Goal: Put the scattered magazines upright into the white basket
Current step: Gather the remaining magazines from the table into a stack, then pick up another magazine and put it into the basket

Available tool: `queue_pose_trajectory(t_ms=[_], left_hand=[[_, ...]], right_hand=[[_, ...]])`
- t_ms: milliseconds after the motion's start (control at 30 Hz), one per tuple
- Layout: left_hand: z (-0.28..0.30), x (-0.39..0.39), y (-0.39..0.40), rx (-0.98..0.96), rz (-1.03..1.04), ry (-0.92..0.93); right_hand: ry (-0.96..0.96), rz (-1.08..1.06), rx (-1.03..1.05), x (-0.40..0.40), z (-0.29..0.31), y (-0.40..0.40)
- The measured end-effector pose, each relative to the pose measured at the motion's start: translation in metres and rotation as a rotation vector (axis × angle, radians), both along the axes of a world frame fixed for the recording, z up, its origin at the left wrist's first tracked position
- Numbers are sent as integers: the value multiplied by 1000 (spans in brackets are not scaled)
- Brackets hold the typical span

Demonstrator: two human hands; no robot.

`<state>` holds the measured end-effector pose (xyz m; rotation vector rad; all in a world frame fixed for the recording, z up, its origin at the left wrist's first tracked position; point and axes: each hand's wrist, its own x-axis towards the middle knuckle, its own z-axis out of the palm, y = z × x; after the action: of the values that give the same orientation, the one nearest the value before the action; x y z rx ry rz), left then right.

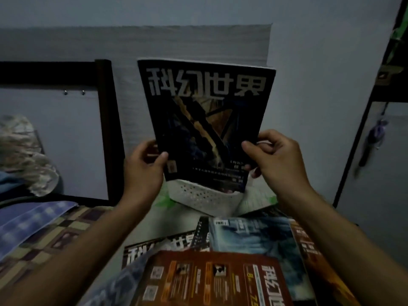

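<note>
Now I pinch the dark magazine [205, 120] at both lower edges, left hand [143, 166] and right hand [273, 160], its bottom just entering the white basket [198, 197]. Better I keep it vertical and lower it evenly.

magazines held [205, 120]: one
magazines lying flat [212, 277]: about five, overlapping in dim light
white basket [205, 198]: one
hands [143, 171]: two

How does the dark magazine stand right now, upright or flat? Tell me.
Upright. The dark magazine stands on end, its lower edge inside the white basket, with the left hand and right hand gripping its sides.
</note>
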<state>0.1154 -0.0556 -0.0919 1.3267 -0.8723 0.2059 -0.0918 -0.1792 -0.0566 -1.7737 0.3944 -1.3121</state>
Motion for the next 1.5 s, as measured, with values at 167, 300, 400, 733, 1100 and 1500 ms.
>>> queue_pose_trajectory(t_ms=[167, 300, 400, 733, 1100, 1500], left_hand=[[14, 59, -73, 171, 67, 0], [-23, 87, -125, 415, 179, -73], [-51, 93, -148, 464, 198, -75], [-69, 93, -153, 557, 171, -19], [-76, -41, -13, 626, -165, -839], [-74, -89, 76, 1170, -430, -990]], right_hand=[[61, -87, 96, 53, -12, -57], [99, -114, 307, 76, -43, -102], [154, -162, 379, 80, -69, -124], [103, -113, 509, 71, -81, -110], [786, 111, -68, -54, -85, -19], [1410, 79, -136, -86, -90, 52]])
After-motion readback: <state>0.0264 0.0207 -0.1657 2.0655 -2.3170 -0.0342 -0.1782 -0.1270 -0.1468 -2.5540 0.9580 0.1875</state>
